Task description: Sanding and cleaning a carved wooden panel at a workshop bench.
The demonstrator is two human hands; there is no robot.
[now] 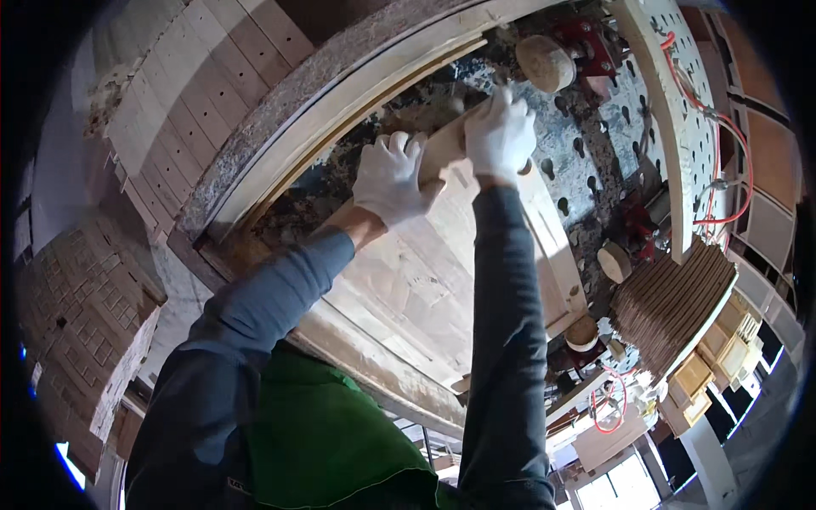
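Observation:
A pale wooden panel (pixel 412 289) with a framed border lies flat on the worn metal bench in front of me. My left hand (pixel 391 176), in a white glove, is on the panel's far rail (pixel 444 146). Its fingers bend over the far edge and its thumb points right across the wood. To its right, my right hand (pixel 500 133), also white-gloved, is closed above the far right corner of the panel. What lies inside those curled fingers is hidden, and the hand is slightly blurred.
A long wooden strip (pixel 340 110) runs along the bench's far left side. Red clamps with round wooden pads (pixel 546 65) stand to the right on the perforated metal bench top (pixel 586 153). Further right are an upright wooden bar (pixel 676 127), red hoses (pixel 748 174) and stacked brown sheets (pixel 671 310).

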